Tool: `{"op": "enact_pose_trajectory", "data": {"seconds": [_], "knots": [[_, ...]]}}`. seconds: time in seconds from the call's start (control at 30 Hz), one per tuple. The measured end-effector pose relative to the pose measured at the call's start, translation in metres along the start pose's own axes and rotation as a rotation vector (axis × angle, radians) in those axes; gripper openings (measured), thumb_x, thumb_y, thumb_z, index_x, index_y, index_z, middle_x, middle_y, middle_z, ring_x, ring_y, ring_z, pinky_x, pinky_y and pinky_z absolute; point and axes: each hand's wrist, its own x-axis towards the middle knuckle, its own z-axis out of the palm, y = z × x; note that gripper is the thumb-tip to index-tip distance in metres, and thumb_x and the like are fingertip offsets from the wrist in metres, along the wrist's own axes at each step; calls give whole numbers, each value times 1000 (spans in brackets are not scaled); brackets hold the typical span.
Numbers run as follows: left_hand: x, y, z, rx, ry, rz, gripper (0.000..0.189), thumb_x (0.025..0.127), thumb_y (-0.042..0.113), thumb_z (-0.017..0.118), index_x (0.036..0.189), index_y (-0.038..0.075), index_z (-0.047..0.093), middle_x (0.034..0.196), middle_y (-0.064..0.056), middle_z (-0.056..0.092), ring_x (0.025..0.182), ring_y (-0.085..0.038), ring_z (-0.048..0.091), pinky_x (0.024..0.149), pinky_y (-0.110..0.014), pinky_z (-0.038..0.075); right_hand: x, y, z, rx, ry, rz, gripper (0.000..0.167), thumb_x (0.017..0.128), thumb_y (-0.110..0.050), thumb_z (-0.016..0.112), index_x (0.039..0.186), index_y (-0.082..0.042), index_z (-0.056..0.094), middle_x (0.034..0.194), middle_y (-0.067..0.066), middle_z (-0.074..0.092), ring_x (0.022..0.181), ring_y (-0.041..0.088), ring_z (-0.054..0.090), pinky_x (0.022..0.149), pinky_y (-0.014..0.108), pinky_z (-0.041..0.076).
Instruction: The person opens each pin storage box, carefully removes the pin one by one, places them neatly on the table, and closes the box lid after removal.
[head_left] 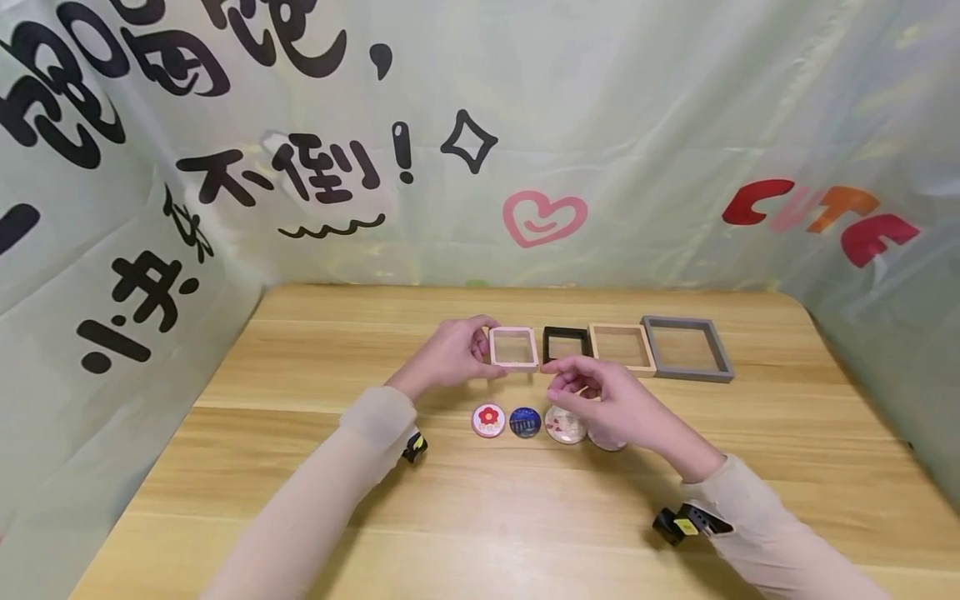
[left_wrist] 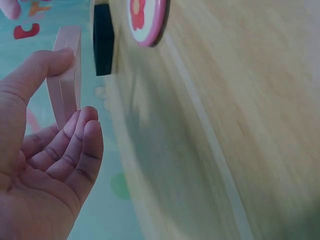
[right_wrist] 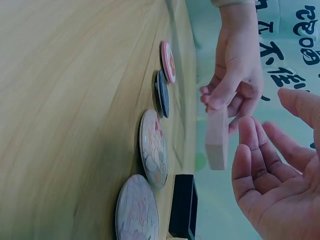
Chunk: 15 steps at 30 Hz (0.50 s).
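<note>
A small pink square frame is pinched by its left side between the thumb and fingers of my left hand, raised off the table in the wrist views. My right hand hovers just right of it with loosely bent fingers, holding nothing; a gap parts it from the frame in the right wrist view. Below lie round badges in a row: one with a red flower, a dark blue one, a pale one and another pale one partly covered by my right hand in the head view.
Right of the pink frame, a black frame, a beige frame and a larger grey frame stand in a row on the wooden table. A printed cloth hangs behind the table and at its sides.
</note>
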Motion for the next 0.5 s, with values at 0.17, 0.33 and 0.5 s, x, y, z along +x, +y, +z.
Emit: {"op": "enact_pose_trajectory", "data": {"seconds": [0.17,0.33,0.5], "knots": [[13,-7,6,16,-17,-5,72,80,25,96,142,6,64,97,-5,71,81,-15,62,70,-24,56,-4,0,-3,-29,-4,2,20,104,-21,72,120,-10,76,102,-2,76,94,8,68,83,26,59],[24,-12,13,42,-37,-7,74,81,26,96,143,5,63,97,-6,70,81,-14,60,73,-24,52,-7,2,-3,-39,-9,3,14,103,-21,73,116,-18,77,104,-5,77,95,8,69,84,26,59],[31,-13,17,65,-51,1,74,83,28,95,145,4,62,97,-6,70,82,-13,58,74,-24,51,-8,6,-4,-44,-15,-21,12,103,-19,73,114,-20,77,104,-7,77,95,7,69,84,26,60]]}}
